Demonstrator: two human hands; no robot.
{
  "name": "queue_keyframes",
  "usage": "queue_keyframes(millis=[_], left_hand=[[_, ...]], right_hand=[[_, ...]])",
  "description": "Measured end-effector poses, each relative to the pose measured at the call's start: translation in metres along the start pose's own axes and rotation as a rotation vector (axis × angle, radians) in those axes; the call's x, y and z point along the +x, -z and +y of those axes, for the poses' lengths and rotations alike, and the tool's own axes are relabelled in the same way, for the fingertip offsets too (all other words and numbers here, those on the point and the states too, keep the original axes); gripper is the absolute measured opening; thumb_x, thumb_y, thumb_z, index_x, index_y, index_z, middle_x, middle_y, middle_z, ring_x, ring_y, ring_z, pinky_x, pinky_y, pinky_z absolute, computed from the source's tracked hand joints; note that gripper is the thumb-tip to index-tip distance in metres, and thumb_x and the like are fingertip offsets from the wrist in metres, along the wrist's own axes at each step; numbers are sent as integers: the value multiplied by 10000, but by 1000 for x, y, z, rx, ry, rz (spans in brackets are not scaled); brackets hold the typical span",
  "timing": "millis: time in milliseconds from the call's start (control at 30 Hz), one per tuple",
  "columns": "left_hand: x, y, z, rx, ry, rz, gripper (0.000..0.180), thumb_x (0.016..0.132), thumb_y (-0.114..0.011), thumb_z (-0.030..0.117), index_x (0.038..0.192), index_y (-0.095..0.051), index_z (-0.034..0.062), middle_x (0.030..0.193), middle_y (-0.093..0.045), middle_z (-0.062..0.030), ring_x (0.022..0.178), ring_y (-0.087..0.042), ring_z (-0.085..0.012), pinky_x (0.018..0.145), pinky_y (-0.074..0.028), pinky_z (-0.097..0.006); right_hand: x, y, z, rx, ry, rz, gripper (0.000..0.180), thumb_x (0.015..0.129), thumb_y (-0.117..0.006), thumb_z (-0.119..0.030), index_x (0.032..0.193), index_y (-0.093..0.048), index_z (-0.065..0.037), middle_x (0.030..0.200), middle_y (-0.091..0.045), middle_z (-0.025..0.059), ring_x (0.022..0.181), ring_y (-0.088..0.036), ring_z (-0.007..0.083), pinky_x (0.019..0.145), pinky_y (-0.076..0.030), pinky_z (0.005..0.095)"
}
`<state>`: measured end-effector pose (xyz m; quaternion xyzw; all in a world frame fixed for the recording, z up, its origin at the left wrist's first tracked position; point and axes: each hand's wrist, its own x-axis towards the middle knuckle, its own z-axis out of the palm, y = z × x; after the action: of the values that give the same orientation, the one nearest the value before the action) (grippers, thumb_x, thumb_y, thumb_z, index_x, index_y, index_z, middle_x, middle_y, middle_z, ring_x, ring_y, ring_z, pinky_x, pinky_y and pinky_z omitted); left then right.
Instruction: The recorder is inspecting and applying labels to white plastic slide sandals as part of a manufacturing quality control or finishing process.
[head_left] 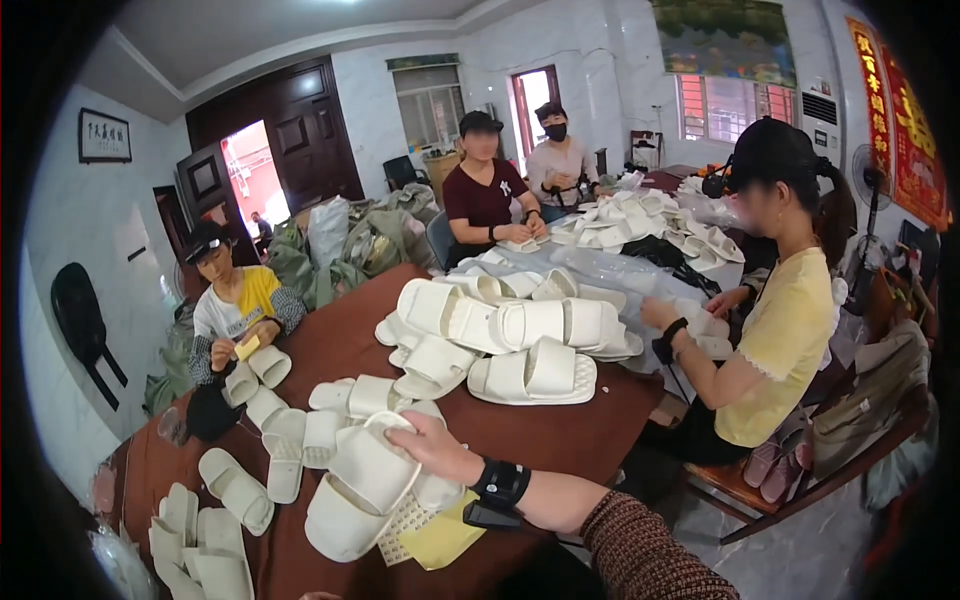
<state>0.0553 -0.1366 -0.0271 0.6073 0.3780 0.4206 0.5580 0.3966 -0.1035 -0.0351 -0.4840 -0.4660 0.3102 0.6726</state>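
Observation:
My right hand (440, 450) reaches in from the lower right. Its fingers are closed on the end of a cream slide slipper (375, 468), thumb on top. Directly beneath lies another cream slipper (340, 520), partly covered. Close under my wrist are a sheet of small printed stickers (398, 535) and a yellow backing sheet (445, 540), flat on the brown tablecloth (520, 450). Farther off, a large heap of slippers (540, 325) covers the table's middle. My left hand does not show.
Loose slippers (235, 490) lie along the table's left side. A co-worker in yellow and white (245, 305) sits at the left, another in yellow (790, 340) at the right, two more at the far end. Stuffed sacks (380, 245) stand behind; a wooden chair (800, 490) is at right.

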Motion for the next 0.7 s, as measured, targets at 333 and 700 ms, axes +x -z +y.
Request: queue_keyframes(millis=[333,700], left_hand=[[1,-7,-12,138,6,57,337,1012,-452,246,868,-631,-1,615,-506,-8,533,-444,-81,507,-354,-216],[-7,-23,-4,221,27,95,352,1015,-443,246,829,-615,1,599,-480,0,524,-416,-75,493,-327,-221]], right_hand=[[7,3,14,150,-1,-24,311,924,-564,-186,1156,-579,20,960,-633,15,836,-565,67,726,-469,235],[-5,-1,-3,20,105,15,244,921,-564,-201,998,-590,29,780,-568,-3,716,-494,58,622,-425,251]])
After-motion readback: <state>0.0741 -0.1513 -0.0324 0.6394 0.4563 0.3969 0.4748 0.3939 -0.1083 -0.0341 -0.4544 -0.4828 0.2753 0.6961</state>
